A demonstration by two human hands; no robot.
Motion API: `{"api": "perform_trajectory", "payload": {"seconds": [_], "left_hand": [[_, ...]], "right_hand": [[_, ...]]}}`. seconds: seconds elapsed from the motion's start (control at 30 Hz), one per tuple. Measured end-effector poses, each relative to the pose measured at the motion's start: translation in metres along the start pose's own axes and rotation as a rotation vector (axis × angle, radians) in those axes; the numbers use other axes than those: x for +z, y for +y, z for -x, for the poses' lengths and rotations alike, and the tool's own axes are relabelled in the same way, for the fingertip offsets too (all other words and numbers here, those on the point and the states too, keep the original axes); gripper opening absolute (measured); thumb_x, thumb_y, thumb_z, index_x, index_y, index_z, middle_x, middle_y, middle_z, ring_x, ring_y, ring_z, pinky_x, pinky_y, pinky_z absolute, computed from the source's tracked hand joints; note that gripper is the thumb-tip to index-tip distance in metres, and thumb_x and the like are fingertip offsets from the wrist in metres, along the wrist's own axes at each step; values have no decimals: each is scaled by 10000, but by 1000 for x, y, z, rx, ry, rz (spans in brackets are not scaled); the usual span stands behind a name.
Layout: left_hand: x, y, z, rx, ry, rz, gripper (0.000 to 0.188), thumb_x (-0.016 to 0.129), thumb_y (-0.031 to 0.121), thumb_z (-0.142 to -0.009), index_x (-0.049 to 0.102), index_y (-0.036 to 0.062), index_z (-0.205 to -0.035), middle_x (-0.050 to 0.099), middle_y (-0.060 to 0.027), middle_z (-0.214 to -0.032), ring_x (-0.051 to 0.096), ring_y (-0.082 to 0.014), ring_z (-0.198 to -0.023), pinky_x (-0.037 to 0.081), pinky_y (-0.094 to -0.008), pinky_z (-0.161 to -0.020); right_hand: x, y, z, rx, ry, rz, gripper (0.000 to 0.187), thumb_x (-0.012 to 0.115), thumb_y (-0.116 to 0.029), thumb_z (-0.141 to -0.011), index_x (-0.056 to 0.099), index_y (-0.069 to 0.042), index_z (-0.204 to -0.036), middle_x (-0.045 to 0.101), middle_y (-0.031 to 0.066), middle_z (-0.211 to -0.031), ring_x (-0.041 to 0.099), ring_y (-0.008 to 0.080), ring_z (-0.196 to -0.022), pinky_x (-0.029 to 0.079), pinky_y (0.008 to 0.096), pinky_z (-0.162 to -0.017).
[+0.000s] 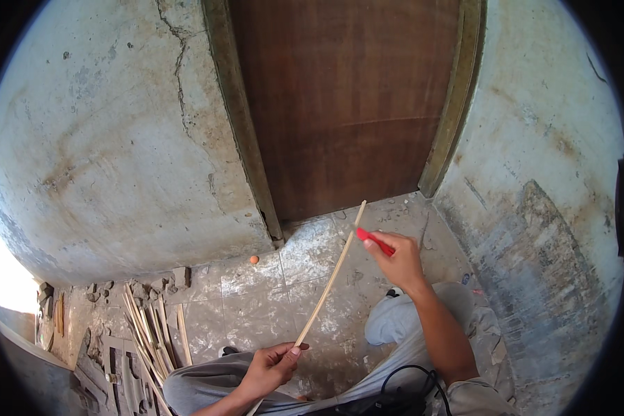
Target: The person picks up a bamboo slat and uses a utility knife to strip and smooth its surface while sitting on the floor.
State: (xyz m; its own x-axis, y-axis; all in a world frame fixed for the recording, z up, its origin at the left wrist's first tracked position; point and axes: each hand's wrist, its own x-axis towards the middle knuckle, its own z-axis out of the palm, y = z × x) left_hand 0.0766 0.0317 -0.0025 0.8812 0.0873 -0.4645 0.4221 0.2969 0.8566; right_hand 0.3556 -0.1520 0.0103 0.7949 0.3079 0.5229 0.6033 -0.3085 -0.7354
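A long, thin pale bamboo or wood strip (pixel 331 277) slants up and away from my lap toward the door. Its near part is pinched between thumb and fingers of my left hand (pixel 272 369), above my left knee. My right hand (pixel 401 263) is closed round a red-handled knife (pixel 374 240), to the right of the strip's far part. The knife's short tip is blurred and sits close beside the strip; whether it touches, I cannot tell.
Several more strips (pixel 149 331) lie in a bundle left of my knee, near a slotted grey piece (pixel 121 371). Broken rubble (pixel 142 290) lines the left wall. A small orange ball (pixel 254 260) rests on the tiled floor before the brown door (pixel 347 111). A black cable (pixel 409 369) crosses my lap.
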Motion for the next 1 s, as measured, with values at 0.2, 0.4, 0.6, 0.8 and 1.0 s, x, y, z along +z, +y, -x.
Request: {"api": "perform_trajectory", "payload": {"seconds": [0.2, 0.4, 0.6, 0.8, 1.0], "left_hand": [[0, 1, 1, 45, 19, -138, 334, 517, 226, -1033, 618, -27, -1228, 447, 65, -675, 379, -23, -571, 321, -210, -506], [13, -5, 8, 180, 92, -436, 377, 497, 279, -1041, 606, -17, -1249, 458, 31, -671, 407, -43, -634, 389, -231, -581], [11, -7, 6, 196, 105, -390, 361, 494, 288, -1042, 640, 15, -1229, 406, 77, -612, 350, -13, -563, 304, -217, -495], [12, -3, 11, 196, 58, -398, 369, 481, 279, -1047, 629, -2, -1236, 416, 76, -609, 352, -16, -552, 301, -215, -493], [1, -7, 6, 122, 64, -327, 379, 494, 282, -1042, 621, -30, -1215, 441, 35, -649, 413, -51, -620, 399, -233, -584]], "right_hand": [[-7, -4, -1, -166, -144, 124, 255, 692, -278, -875, 735, -61, -1002, 634, 139, -680, 603, 289, -576, 458, 373, -553], [-20, 9, -14, -100, -92, 281, 243, 679, -320, -884, 733, -119, -1009, 588, 133, -634, 590, 311, -568, 446, 405, -543], [-18, 11, -19, -21, -54, 386, 267, 671, -362, -878, 736, -143, -1016, 612, 132, -676, 627, 339, -637, 467, 434, -572], [-31, 29, -31, -8, 188, 592, 347, 690, -348, -877, 737, -42, -1034, 644, 166, -695, 618, 323, -591, 450, 382, -545], [-21, 9, -11, 28, 116, 127, 316, 697, -297, -876, 723, -39, -1057, 677, 171, -744, 670, 276, -642, 480, 371, -584]]}}
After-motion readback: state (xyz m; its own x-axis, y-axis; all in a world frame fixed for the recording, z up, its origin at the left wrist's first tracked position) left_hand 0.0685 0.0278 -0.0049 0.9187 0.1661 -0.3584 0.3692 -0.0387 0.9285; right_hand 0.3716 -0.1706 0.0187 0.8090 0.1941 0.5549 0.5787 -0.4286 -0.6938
